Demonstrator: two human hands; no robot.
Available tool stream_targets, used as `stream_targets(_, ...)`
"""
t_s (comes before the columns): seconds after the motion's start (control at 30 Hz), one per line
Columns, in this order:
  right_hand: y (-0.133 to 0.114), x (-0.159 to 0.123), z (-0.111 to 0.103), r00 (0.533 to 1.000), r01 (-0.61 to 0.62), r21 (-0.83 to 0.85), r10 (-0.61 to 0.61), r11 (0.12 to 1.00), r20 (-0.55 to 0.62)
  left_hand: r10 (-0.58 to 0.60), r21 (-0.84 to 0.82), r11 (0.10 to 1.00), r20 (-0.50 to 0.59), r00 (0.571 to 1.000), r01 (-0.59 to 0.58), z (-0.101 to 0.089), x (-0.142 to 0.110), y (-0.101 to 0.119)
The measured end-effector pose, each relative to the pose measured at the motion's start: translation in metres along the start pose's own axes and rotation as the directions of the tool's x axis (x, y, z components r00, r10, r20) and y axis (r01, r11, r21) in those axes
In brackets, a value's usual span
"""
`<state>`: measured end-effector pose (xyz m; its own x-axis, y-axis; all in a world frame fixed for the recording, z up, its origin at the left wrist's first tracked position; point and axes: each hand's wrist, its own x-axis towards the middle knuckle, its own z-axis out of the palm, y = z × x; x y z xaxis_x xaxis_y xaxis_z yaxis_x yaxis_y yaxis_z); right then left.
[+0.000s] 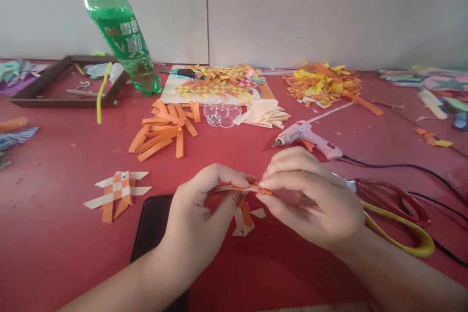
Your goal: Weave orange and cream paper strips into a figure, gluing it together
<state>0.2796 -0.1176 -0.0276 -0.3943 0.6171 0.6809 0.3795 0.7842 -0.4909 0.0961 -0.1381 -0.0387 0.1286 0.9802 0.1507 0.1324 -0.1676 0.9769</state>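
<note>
Both hands meet over the front middle of the table, holding a small woven paper piece of orange and cream strips, seen nearly edge-on. My left hand pinches its left part between thumb and fingers. At its right end, my right hand grips it with thumb and fingertips. Below the hands lie orange and cream paper scraps. To the left rests a woven paper fish in orange and cream with a small eye. A black phone lies partly under my left wrist.
A pink glue gun and scissors with red and yellow handles lie at right, with cables. Orange strips, cream strips and a clear bead tray lie beyond the hands. A tilted green bottle and dark frame are at back left.
</note>
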Motion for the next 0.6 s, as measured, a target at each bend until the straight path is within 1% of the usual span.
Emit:
stream_targets(0.3,0.0,0.0,0.0,1.0,0.002,-0.007,-0.002,1.0,0.005,-0.019,-0.021,1.0,0.012,1.0,0.019,0.001,0.001,-0.001)
stream_targets(0.37,0.0,0.0,0.0,1.0,-0.002,-0.005,0.002,1.0,0.008,-0.029,-0.009,1.0,0.005,1.0,0.029,0.001,0.001,0.0)
stream_targets(0.43,0.0,-0.001,0.0,1.0,-0.011,-0.007,0.011,1.0,0.016,-0.067,0.0,0.998,-0.002,0.998,0.067,0.001,0.001,0.002)
stream_targets(0.5,0.002,-0.004,0.001,0.999,-0.041,-0.004,0.041,0.999,0.014,-0.121,0.001,0.993,-0.014,0.993,0.121,0.001,0.001,0.003)
stream_targets(0.6,0.005,-0.012,0.003,0.988,-0.153,0.043,0.153,0.987,-0.009,-0.195,-0.049,0.98,-0.023,0.981,0.194,0.002,0.001,0.004)
